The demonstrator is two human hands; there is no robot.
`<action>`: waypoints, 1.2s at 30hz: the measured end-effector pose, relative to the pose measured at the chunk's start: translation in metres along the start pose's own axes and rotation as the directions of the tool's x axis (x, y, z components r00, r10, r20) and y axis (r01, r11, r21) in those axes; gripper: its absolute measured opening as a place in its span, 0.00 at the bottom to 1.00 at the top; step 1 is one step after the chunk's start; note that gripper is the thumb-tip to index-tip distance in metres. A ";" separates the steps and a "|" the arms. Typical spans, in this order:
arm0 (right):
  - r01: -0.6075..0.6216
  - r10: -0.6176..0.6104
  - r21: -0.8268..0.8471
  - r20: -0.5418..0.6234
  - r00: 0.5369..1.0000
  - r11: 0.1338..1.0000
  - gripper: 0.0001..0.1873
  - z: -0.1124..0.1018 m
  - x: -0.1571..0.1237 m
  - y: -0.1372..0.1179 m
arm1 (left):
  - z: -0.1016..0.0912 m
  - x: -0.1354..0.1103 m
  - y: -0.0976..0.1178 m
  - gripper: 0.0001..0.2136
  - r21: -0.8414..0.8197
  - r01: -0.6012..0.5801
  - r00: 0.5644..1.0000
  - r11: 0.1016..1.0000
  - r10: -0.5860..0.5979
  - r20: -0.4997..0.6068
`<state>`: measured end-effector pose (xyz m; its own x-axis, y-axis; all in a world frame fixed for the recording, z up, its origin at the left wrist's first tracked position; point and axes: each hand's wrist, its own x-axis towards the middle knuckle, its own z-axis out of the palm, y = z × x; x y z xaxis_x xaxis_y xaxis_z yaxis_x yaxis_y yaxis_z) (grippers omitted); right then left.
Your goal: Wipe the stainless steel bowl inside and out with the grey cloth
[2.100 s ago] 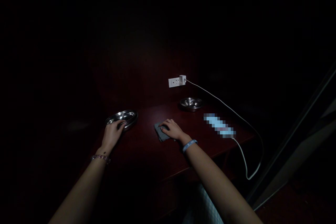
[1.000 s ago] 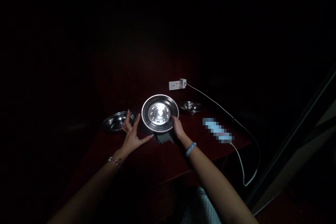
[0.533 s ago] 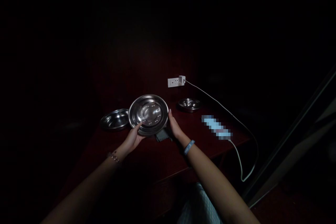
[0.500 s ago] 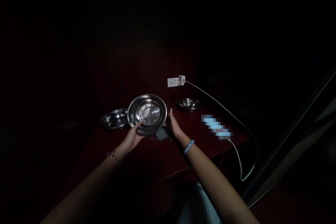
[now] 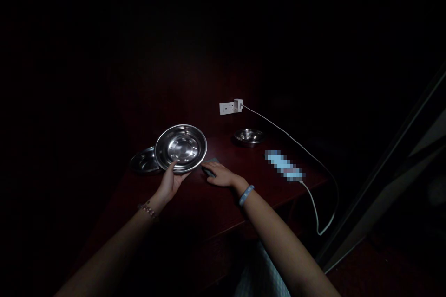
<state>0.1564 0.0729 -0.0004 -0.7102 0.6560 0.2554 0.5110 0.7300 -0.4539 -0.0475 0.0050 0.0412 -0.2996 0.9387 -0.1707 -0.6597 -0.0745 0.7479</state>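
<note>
My left hand (image 5: 169,182) has its grip pinched on the lower rim of the round shiny steel plate (image 5: 181,147), tilted above the dark red table (image 5: 209,206). My right hand (image 5: 220,177) lies spread on the small grey cloth (image 5: 210,163). I'd steady the rim and gather the cloth fully.

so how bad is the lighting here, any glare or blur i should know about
Head view: very dim, one pool of light on the dark red table; all round it is black. The steel plate tilted in the left hand glints brightly; the right hand on the cloth reads soft. A pixelated block hides something by the white cable.
</note>
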 end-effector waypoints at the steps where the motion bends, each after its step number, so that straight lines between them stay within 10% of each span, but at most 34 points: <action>1: -0.017 0.017 0.011 -0.037 0.999 1.000 0.35 -0.001 0.000 0.001 | 0.000 0.000 -0.001 0.17 0.018 0.005 1.000 1.000 -0.005 -0.008; 6: -0.173 0.248 0.223 -0.370 0.896 0.959 0.25 -0.009 0.001 0.007 | -0.004 0.004 -0.005 0.18 0.084 0.020 1.000 0.996 -0.020 0.002; 10: -0.179 0.479 0.476 -0.643 0.597 0.861 0.22 -0.023 -0.003 0.010 | -0.009 0.007 -0.011 0.19 0.176 0.052 0.996 0.983 -0.064 0.061; 13: 0.012 0.337 0.380 -0.834 0.437 0.925 0.26 -0.029 -0.008 0.004 | -0.013 0.007 -0.016 0.19 0.230 0.043 0.989 0.972 -0.073 0.125; 16: 0.156 0.055 0.169 -0.831 0.554 0.973 0.28 -0.027 -0.012 -0.010 | -0.014 0.005 -0.020 0.19 0.240 0.054 0.981 0.969 -0.097 0.171; 19: 0.229 -0.172 0.037 -0.545 0.820 0.973 0.28 -0.020 -0.011 -0.025 | -0.012 0.004 -0.023 0.19 0.264 0.043 0.979 0.963 -0.094 0.181; 22: 0.203 -0.197 0.003 -0.239 0.951 0.979 0.25 -0.013 -0.011 -0.033 | -0.011 0.005 -0.023 0.18 0.281 -0.005 0.988 0.960 -0.039 0.153; 36: 0.175 -0.183 -0.067 -0.133 0.974 0.982 0.21 -0.017 -0.012 -0.038 | -0.005 0.005 -0.016 0.12 0.219 0.020 0.999 0.976 -0.028 0.032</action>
<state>0.1534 0.0405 0.0282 -0.7210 0.5311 0.4451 0.4099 0.8447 -0.3441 -0.0414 0.0089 0.0250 -0.2591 0.9506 -0.1709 -0.4988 0.0198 0.8665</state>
